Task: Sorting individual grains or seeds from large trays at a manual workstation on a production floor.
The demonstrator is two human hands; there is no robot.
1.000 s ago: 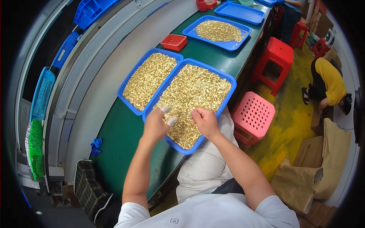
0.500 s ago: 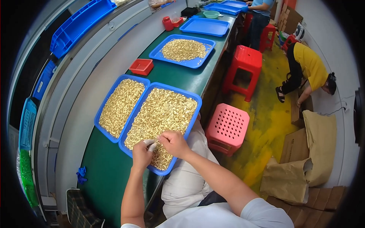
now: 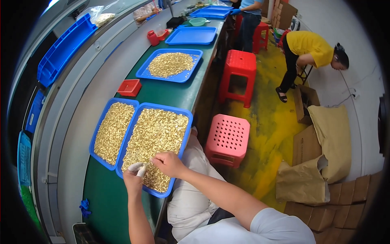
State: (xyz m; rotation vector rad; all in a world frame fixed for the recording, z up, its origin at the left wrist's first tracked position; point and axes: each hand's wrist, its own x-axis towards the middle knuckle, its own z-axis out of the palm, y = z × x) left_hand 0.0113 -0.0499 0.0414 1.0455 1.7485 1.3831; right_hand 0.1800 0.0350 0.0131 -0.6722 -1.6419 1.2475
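Note:
Many small gold-coloured metal pieces (image 3: 156, 132) cover a blue tray (image 3: 189, 129) in front of me. My left hand (image 3: 133, 178), with white covers on its fingertips, is closed in a pinch over the tray's near left part. Whatever sits between its fingertips is too small to make out. Just to the right, my right hand (image 3: 169, 163) is also closed, thumb and forefinger together above the pieces. What it holds, if anything, cannot be seen. A second blue tray (image 3: 94, 138) of the same pieces lies against the first one's left side.
Farther along the green table (image 3: 97, 195) are a red box (image 3: 130, 88), another blue tray of gold pieces (image 3: 170, 65) and a bare blue tray (image 3: 191, 35). A pink stool (image 3: 227, 136) and a red stool (image 3: 239, 67) stand at the right. A person in yellow (image 3: 310, 46) bends over a carton.
My view has shifted, so the table and trays sit farther left and lower. Both hands stay pinched over the same tray. The person in yellow has changed posture, an arm drawn in.

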